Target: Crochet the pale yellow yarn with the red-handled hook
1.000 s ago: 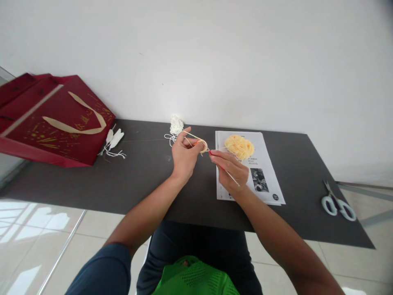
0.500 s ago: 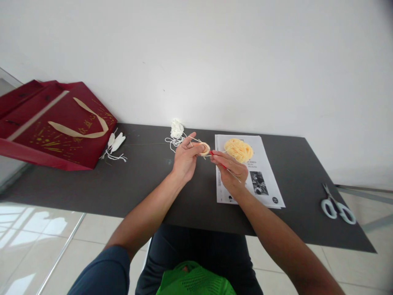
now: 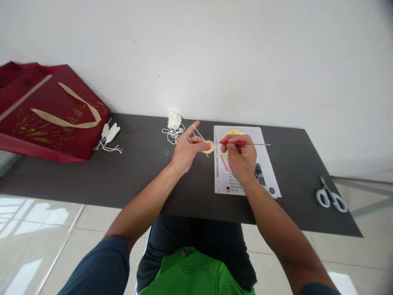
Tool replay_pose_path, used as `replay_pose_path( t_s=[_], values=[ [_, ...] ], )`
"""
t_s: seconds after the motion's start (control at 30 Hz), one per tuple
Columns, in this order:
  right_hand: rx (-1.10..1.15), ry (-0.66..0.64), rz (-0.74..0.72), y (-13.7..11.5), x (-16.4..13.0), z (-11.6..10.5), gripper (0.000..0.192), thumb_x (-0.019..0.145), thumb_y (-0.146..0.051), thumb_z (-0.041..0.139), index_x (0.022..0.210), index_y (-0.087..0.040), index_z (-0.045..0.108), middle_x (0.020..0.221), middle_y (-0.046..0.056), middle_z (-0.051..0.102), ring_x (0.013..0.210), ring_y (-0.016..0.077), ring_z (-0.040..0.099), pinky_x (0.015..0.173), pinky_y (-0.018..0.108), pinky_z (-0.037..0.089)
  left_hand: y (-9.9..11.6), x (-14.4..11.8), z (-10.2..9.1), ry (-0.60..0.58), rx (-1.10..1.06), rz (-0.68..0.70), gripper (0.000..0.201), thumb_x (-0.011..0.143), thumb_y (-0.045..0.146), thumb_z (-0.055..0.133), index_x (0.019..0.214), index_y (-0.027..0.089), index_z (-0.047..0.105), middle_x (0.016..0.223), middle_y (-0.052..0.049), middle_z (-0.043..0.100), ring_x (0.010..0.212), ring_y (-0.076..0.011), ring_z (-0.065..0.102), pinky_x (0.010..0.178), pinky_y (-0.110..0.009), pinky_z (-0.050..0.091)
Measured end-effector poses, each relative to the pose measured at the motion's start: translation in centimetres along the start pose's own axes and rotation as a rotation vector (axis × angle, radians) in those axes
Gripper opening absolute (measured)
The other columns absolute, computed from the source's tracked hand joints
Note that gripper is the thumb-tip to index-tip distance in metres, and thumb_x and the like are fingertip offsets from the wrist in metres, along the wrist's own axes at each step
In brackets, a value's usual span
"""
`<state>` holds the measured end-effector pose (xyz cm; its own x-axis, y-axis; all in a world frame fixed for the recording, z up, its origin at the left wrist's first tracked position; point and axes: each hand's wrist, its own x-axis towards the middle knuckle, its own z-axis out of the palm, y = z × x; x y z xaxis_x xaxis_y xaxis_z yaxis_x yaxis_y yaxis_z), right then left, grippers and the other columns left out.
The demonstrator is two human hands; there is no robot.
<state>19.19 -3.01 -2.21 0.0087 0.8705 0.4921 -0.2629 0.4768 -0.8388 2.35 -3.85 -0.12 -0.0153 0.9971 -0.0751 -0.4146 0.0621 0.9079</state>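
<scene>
A small round piece of pale yellow crochet (image 3: 210, 146) is pinched between thumb and fingers of my left hand (image 3: 184, 151). Its index finger points up, with a strand of yarn stretched from it down to the piece. My right hand (image 3: 243, 157) grips a crochet hook (image 3: 236, 143) by its red handle. The hook lies nearly level, its left end at the crochet piece and its metal shaft sticking out to the right. Behind my right hand a yellow yarn ball (image 3: 233, 132) is mostly hidden. Below the fingers shows a thin red strip (image 3: 224, 162).
Printed sheets (image 3: 221, 186) lie under my right hand on the dark table (image 3: 138, 172). White yarn (image 3: 174, 119) sits near the wall. To the left are white tasselled pieces (image 3: 109, 134) and a dark red gift bag (image 3: 64, 119). Scissors (image 3: 330, 196) lie at the right.
My right hand has turned, bringing the hook from a downward slant to nearly level, and now covers more of the yellow yarn ball. My left hand still holds the crochet piece. The view has shifted slightly.
</scene>
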Motion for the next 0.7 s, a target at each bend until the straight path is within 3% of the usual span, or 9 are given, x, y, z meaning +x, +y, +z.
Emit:
replay_pose_path(
  t_s=[0.1,0.23,0.37,0.57,0.7],
  values=[
    [-0.173,-0.061,-0.070,-0.7,0.0,-0.6,0.008,0.092,-0.029,0.071,0.094,-0.026,0.063,0.094,0.000,0.074,0.069,0.0115,0.065,0.067,0.030,0.055,0.0,0.0,0.0,-0.007,0.052,-0.026,0.106,0.061,0.012,0.082,0.157,0.013,0.036,0.068,0.004,0.072,0.058,-0.0099,0.062,0.061,-0.024,0.045],
    [-0.418,-0.136,-0.230,-1.4,-0.2,-0.9,0.006,0.093,-0.024,0.068,0.096,-0.028,0.066,0.095,0.002,0.075,0.090,0.0184,0.070,0.083,0.039,0.058,-0.3,0.3,-0.1,0.064,0.133,-0.026,0.102,0.060,0.010,0.079,0.155,0.014,0.041,0.067,0.003,0.072,0.058,-0.0107,0.062,0.058,-0.023,0.043],
    [-0.471,-0.151,-0.304,-1.6,-0.6,-0.4,0.013,0.093,-0.018,0.065,0.099,-0.029,0.066,0.095,0.002,0.075,0.093,0.0195,0.071,0.086,0.040,0.059,-0.8,0.4,-0.3,0.170,0.196,0.050,0.095,0.060,0.010,0.076,0.150,0.015,0.048,0.067,0.004,0.071,0.058,-0.0116,0.061,0.058,-0.025,0.044],
    [-0.421,0.017,-0.112,-1.8,-1.3,0.4,0.004,0.095,-0.026,0.066,0.098,-0.027,0.065,0.093,0.000,0.074,0.072,0.0134,0.068,0.068,0.031,0.057,-1.2,-0.6,0.1,0.196,0.458,0.357,0.080,0.065,0.007,0.069,0.143,0.026,0.058,0.071,0.005,0.071,0.059,-0.0118,0.056,0.060,-0.027,0.045],
    [-0.259,0.083,0.033,-1.8,-1.0,0.4,0.006,0.093,-0.027,0.068,0.095,-0.025,0.063,0.090,-0.002,0.073,0.063,0.0091,0.064,0.059,0.026,0.053,-1.2,-1.0,0.2,0.169,0.567,0.417,0.079,0.068,0.003,0.064,0.143,0.027,0.057,0.073,0.005,0.072,0.064,-0.0136,0.058,0.068,-0.030,0.048]
  ],
)
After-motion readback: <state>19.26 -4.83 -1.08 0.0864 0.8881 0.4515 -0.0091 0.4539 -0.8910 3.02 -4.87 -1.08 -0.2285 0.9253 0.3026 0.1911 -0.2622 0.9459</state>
